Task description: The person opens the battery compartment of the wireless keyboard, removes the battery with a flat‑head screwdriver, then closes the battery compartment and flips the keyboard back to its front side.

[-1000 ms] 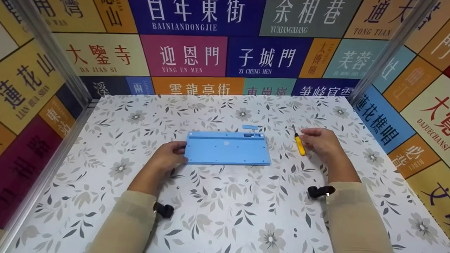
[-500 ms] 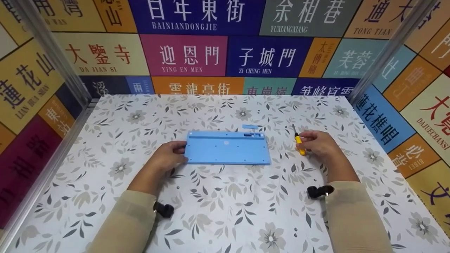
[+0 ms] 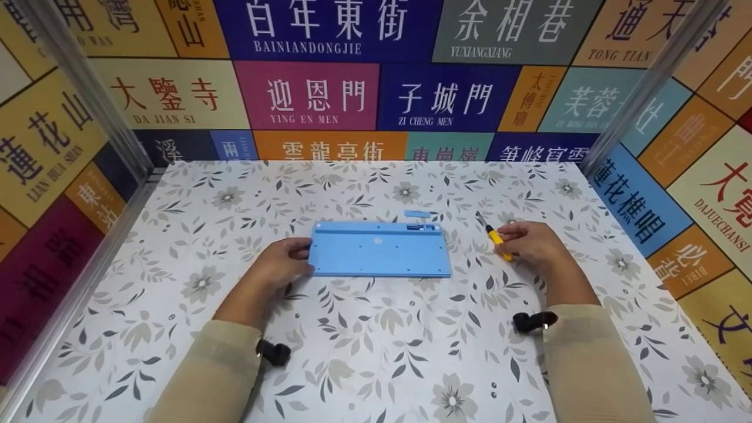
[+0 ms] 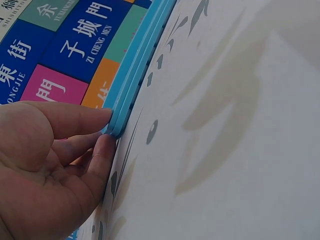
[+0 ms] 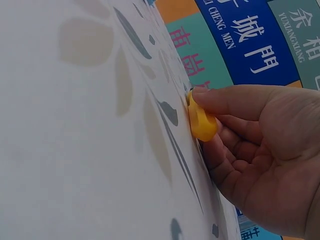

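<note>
A light blue keyboard (image 3: 379,255) lies face down on the table, screw holes dotted over its back. Its battery compartment (image 3: 416,227) at the far right corner is uncovered, and the small blue battery cover (image 3: 416,214) lies just behind it. My left hand (image 3: 281,258) pinches the keyboard's left end; in the left wrist view the thumb is on one face and a finger against the other. To the right, my right hand (image 3: 531,244) holds a screwdriver (image 3: 493,235) by its yellow handle, the shaft pointing away and slightly left. The right wrist view shows the handle's end (image 5: 202,124) between thumb and fingers.
A white cloth with a leaf and flower print (image 3: 376,364) covers the table. Colourful panels with place names (image 3: 311,94) stand along the back and both sides, with metal posts (image 3: 111,88) at the corners.
My right hand has closed on the screwdriver's yellow handle, and the screwdriver has turned so its tip points further left. The left hand and keyboard have stayed in place.
</note>
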A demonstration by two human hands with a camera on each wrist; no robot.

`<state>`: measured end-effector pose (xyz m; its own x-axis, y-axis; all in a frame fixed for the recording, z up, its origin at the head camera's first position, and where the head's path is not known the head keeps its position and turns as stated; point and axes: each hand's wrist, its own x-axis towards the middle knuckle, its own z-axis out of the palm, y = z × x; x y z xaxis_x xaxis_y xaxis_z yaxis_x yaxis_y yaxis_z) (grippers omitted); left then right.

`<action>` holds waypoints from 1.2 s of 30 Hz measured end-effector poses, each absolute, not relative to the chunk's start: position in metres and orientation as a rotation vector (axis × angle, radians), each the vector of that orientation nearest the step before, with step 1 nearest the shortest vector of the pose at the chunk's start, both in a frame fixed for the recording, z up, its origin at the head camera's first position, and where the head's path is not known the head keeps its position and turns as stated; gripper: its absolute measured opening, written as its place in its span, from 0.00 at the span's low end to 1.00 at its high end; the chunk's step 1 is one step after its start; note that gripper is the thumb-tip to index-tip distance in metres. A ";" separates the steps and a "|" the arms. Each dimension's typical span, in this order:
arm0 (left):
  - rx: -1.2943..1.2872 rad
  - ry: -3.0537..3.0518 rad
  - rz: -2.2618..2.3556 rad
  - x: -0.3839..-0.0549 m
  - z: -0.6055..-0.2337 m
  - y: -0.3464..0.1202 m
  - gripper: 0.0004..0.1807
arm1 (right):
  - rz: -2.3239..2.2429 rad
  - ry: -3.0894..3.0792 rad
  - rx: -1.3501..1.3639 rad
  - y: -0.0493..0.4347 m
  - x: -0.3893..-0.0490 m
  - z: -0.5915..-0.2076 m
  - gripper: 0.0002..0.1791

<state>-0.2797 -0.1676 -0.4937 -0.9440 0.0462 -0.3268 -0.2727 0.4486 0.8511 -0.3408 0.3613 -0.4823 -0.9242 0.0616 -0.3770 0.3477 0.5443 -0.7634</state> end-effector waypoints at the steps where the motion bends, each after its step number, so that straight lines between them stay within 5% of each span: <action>1: -0.194 2.406 1.490 -0.280 -0.494 -0.168 0.38 | -1.324 2.480 0.346 0.361 -0.340 -0.482 0.35; 17: -0.246 2.378 1.485 -0.280 -0.492 -0.167 0.39 | -1.289 2.469 0.494 0.354 -0.342 -0.475 0.26; 36: -0.203 2.396 1.486 -0.280 -0.493 -0.169 0.39 | -2.005 2.267 0.322 0.327 -0.337 -0.454 0.26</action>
